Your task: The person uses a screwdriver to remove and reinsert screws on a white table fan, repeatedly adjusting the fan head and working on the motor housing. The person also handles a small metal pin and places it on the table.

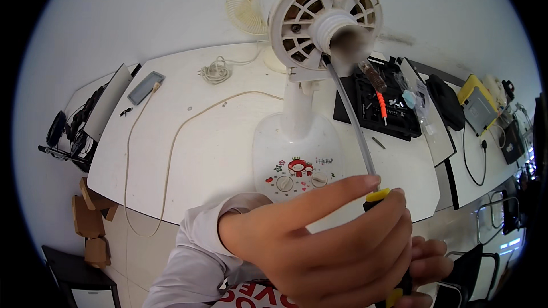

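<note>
A screwdriver with a black and yellow handle (377, 195) and a long grey shaft (354, 111) slants up to a white fan motor housing (277, 20). Its dark tip meets the housing's lower front, beside the central collar. My left hand (337, 245) is closed round the handle, thumb and index finger near the shaft. Partly hidden behind it, the curled fingers of my right hand (429, 262) close about the handle's lower end. The housing tops a white stand whose base (299, 151) has two knobs and cartoon prints. A brownish blur covers the collar's front.
The white table (211, 137) carries a coiled cord with a plug (214, 71), a grey tray (146, 88) and a black toolbox (388, 105) with an orange-handled tool. A cream fan grille (246, 7) stands behind. Cardboard boxes (88, 217) lie at lower left; chairs stand at right.
</note>
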### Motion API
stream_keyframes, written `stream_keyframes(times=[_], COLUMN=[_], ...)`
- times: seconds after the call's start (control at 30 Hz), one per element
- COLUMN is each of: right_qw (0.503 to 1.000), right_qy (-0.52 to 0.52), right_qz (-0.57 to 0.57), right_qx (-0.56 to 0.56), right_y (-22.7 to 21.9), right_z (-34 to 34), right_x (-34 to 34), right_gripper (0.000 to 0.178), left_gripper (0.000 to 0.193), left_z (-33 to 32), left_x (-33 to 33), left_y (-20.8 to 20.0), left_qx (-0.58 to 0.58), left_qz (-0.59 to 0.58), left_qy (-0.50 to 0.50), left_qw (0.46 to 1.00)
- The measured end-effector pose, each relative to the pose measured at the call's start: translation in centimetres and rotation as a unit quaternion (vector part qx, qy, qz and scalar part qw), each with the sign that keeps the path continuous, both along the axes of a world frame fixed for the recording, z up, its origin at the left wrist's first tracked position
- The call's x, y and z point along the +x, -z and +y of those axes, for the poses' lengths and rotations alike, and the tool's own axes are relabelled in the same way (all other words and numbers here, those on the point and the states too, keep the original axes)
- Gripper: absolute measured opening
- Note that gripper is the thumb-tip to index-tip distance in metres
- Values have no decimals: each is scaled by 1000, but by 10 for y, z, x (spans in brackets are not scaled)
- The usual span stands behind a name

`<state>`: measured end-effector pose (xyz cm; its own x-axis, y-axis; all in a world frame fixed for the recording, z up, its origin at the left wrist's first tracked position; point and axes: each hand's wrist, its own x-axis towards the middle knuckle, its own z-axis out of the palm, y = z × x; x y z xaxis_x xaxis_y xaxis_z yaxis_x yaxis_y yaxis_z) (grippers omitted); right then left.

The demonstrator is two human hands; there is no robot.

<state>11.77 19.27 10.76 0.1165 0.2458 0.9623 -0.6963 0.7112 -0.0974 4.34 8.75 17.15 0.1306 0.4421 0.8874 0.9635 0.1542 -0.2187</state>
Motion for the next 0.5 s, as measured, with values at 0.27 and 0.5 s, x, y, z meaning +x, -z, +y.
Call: stream_keyframes(times=[0.27, 0.5], right_qw=[995, 994], right_qy=[-93, -86], right_qz=[44, -49], right_qx=[-3, 54], right_y=[-1, -4], right_z=[0, 15], right_x=[-9, 13], right_gripper=[51, 42], left_gripper=[16, 11], left_z=[34, 9], left_x=[-30, -10], left_y=[15, 7], left_qx=[127, 48], left_qz=[123, 4], left_qy=[81, 74], left_qw=[981, 996])
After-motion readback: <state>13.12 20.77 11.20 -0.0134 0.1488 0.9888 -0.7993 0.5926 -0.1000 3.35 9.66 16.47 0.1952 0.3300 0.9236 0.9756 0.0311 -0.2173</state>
